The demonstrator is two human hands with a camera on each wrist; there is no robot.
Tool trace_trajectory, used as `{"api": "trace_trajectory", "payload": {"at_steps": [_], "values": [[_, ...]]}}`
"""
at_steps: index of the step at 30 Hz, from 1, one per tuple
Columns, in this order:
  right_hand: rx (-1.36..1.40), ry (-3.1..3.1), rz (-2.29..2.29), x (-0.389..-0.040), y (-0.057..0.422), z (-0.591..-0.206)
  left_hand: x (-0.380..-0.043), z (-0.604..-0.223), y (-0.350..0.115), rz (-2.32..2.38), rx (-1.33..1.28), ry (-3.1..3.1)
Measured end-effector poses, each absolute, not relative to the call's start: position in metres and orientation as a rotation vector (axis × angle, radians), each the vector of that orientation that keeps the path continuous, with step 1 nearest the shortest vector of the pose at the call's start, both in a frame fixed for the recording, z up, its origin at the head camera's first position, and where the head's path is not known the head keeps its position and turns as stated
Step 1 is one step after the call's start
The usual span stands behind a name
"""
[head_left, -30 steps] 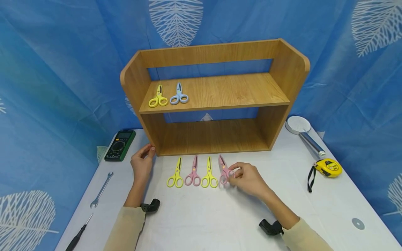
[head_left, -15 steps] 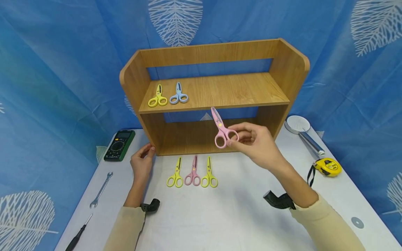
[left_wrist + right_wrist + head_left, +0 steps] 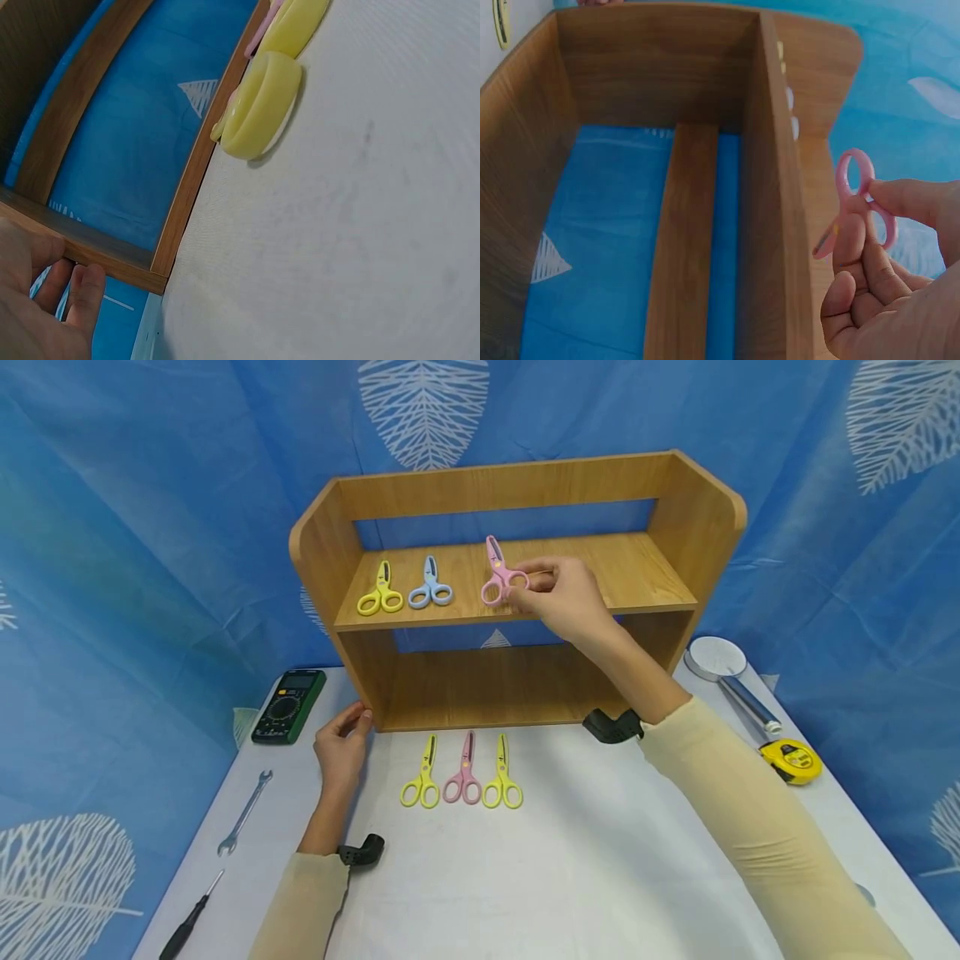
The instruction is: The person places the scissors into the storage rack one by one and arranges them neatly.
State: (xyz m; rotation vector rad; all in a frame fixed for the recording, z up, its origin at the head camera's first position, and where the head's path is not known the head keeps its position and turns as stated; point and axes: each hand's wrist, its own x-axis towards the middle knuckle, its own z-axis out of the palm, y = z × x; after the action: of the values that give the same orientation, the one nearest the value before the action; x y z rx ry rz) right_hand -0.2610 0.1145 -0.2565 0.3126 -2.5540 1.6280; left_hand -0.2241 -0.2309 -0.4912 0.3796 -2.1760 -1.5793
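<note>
Head view first: your right hand [image 3: 573,602] has pink scissors [image 3: 497,568] by the handles, pinched between thumb and finger, blades to the back, up at the upper shelf [image 3: 615,564] of the wooden rack [image 3: 701,522]. Blue scissors [image 3: 431,583] lie to their left, well apart, with yellow scissors [image 3: 383,585] further left on the same board. Down on the white table [image 3: 480,885], a neat row in front of the rack: first yellow pair [image 3: 427,775], pink pair [image 3: 467,770], second yellow pair [image 3: 502,773]. Your left hand [image 3: 342,747] is at the rack's lower left corner, fingers loosely bent and touching it. Out wide, a multimeter [image 3: 288,707] and a tape measure [image 3: 793,761]. Score as I read it: two pairs placed up top, a third almost there, three left below.

Left wrist view: your fingertips are against the side panel's edge, no squeeze showing; I'd call it a steadying touch. Big yellow handle loops from the table row fill the top, a sliver of pink behind.

Right wrist view: there's the pinch close up, thumb and finger on the pink handles, the other fingers curled beneath. Do the scissors touch the board? Can't tell. They're in your grip, so I don't count them as placed yet.
</note>
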Motion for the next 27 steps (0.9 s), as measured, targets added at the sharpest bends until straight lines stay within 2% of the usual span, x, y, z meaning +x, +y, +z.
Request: {"api": "trace_trajectory", "payload": {"at_steps": [9,20,27], "values": [[0.253,-2.660,1.533,-0.292,0.091,-0.257,-0.226,-0.491,-0.230,-1.591,0.375,-2.167],[0.399,-2.774,1.243,-0.294,0.079,-0.260,-0.225,-0.491,-0.231,-1.609,0.367,-2.151],[0.401,-2.746,1.317,-0.290,0.082,-0.263,-0.224,-0.492,-0.232,-1.603,0.373,-2.155]]}}
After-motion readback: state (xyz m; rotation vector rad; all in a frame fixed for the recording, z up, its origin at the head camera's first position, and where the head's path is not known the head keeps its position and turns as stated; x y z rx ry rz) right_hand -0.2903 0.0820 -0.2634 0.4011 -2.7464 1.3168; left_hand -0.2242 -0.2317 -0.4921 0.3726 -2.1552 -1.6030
